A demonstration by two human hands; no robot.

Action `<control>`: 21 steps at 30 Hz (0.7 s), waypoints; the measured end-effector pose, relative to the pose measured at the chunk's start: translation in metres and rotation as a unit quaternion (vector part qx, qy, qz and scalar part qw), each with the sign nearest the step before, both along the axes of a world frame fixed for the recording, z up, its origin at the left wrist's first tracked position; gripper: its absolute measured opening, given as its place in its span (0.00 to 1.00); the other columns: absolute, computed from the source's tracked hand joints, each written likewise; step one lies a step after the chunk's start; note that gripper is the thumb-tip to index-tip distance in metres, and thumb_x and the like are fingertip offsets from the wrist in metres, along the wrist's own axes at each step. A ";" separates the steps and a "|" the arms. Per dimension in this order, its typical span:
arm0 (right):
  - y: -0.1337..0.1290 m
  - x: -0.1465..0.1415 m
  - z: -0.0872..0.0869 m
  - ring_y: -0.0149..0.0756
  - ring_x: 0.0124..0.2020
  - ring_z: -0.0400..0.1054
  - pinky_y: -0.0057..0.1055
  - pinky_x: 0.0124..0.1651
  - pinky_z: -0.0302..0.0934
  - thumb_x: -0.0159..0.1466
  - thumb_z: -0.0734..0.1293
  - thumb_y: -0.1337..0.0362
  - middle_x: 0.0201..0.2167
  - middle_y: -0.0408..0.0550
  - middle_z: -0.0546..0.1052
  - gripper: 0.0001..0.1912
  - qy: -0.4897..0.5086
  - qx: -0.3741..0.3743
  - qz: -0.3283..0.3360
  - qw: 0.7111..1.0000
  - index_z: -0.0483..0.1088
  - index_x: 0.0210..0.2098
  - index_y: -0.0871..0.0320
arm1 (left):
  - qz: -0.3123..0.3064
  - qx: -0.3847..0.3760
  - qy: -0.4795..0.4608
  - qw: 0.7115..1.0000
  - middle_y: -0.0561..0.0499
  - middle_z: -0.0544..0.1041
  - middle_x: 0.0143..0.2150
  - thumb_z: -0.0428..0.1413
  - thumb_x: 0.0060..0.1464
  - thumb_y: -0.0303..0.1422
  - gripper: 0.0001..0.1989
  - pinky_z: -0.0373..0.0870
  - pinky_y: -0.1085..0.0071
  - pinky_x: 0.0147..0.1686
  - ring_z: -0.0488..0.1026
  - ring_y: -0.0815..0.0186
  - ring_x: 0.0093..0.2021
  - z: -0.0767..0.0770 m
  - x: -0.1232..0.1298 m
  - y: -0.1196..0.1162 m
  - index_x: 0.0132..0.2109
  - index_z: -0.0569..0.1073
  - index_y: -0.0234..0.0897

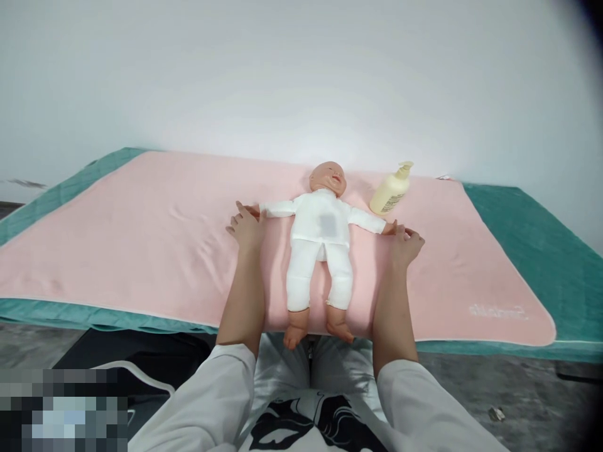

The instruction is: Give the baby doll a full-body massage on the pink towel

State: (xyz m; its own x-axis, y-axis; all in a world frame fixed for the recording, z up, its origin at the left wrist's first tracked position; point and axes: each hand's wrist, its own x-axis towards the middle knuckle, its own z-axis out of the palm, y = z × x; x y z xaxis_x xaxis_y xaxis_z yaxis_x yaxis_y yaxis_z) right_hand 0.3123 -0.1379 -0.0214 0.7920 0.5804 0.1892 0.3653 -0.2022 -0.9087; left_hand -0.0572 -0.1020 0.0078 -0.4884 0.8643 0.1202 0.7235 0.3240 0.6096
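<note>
"How are the hands holding?"

"The left hand (246,227) is lightly gripping one hand of the doll (321,216), other fingers fanning out; the right hand (407,243) is pinching the other, fingers half curling. Presumably they are keeping its arms spread."

"Position?"

"It is lying face-up at frame centre on the pink mat (141,220), feet reaching the near edge."

"Room?"

"The mat is stretching widest toward frame left. Right of centre, the pump bottle (391,191) is sitting beside the doll's arm, probably limiting upward movement there."

White-clothed doll (322,220) on pink mat (188,220), green bedding (537,232) beneath.
</note>
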 end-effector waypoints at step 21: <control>0.005 -0.014 -0.002 0.51 0.53 0.69 0.52 0.57 0.63 0.59 0.67 0.48 0.52 0.61 0.68 0.36 -0.075 -0.007 0.022 0.997 0.61 0.61 0.61 | 0.013 0.025 -0.021 0.999 0.21 0.51 0.70 0.53 0.58 0.50 0.43 0.36 0.44 0.70 0.35 0.41 0.74 -0.012 -0.008 0.006 0.66 0.55 0.15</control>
State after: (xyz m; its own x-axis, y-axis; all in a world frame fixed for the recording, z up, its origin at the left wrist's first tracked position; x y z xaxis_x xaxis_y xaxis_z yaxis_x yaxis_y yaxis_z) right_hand 0.2984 -0.1326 -0.0234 0.7298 0.6171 0.2943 0.5048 -0.1961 -0.8407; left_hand -0.0650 -0.0957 -0.0044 -0.5155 0.8452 0.1412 0.6887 0.3106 0.6551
